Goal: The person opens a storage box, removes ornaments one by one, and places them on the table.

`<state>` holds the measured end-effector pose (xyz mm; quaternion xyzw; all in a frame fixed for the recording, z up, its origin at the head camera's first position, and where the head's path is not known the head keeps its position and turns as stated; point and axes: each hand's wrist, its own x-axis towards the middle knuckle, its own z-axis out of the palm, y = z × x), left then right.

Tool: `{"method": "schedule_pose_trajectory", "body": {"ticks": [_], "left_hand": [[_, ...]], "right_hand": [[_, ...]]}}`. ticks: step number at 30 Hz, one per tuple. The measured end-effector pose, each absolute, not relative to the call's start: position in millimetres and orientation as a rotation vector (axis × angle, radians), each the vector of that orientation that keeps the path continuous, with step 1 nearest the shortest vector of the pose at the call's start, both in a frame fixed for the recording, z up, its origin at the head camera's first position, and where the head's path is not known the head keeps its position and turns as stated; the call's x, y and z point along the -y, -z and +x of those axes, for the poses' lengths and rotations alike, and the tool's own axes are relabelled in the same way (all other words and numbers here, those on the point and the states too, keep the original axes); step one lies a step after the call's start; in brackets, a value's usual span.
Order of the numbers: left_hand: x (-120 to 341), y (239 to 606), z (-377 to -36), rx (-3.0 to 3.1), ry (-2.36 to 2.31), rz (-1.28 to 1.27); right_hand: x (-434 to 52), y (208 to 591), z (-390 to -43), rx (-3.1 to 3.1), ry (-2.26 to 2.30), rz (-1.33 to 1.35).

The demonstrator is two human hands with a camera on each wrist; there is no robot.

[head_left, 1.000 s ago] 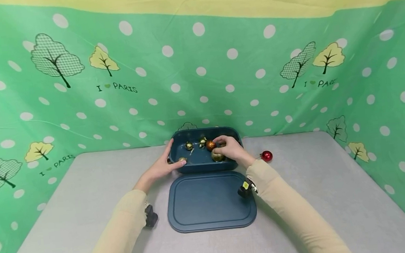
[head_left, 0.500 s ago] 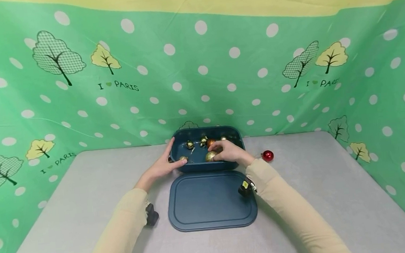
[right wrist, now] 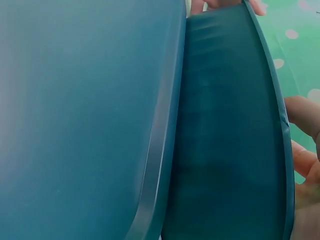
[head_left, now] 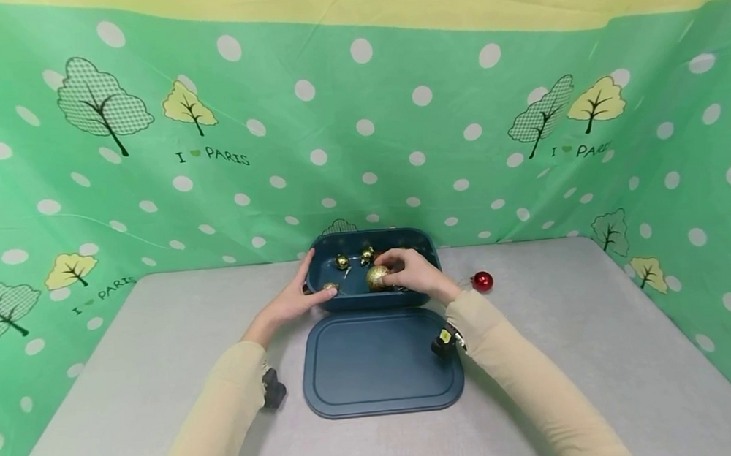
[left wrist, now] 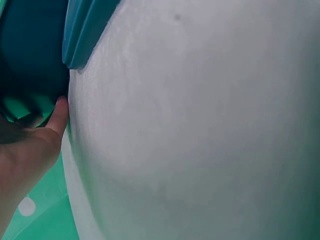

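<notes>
Near the counter's [head_left: 123,383] far edge, the right hand [head_left: 413,270] pinches a gold ball [head_left: 375,278], likely light, best held mid-girth; left hand [head_left: 289,300] spread against a box [head_left: 379,300].

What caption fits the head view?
Right hand holds a glittery gold ball inside a blue box, left hand on its rim, lid flat in front, red ball at right.

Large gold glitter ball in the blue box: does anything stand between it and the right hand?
Nothing visible: the right hand has its fingers on the large gold glitter ball, and the lid lies off the blue box.
</notes>
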<state>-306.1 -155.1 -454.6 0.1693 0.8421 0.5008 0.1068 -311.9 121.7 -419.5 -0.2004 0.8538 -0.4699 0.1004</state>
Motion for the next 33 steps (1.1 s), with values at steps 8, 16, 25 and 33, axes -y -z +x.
{"method": "schedule_pose_trajectory", "body": {"ticks": [8, 16, 25, 33], "left_hand": [[153.3, 437.1, -295.9, -2.426, -1.495, 0.489], [156.6, 455.4, -305.5, -2.482, -1.469, 0.507], [155.7, 455.2, -303.2, -2.473, -1.503, 0.509], [157.0, 457.3, -304.9, -2.463, -1.502, 0.493]], "right_hand": [[-124.0, 415.6, -306.5, -2.445, 1.502, -0.578], [-131.2, 417.5, -306.4, -2.426, 1.663, -0.695], [-145.2, 404.8, -300.6, -2.433, 1.744, -0.658], [-171.7, 399.9, -298.9, -2.463, 1.773, -0.548]]}}
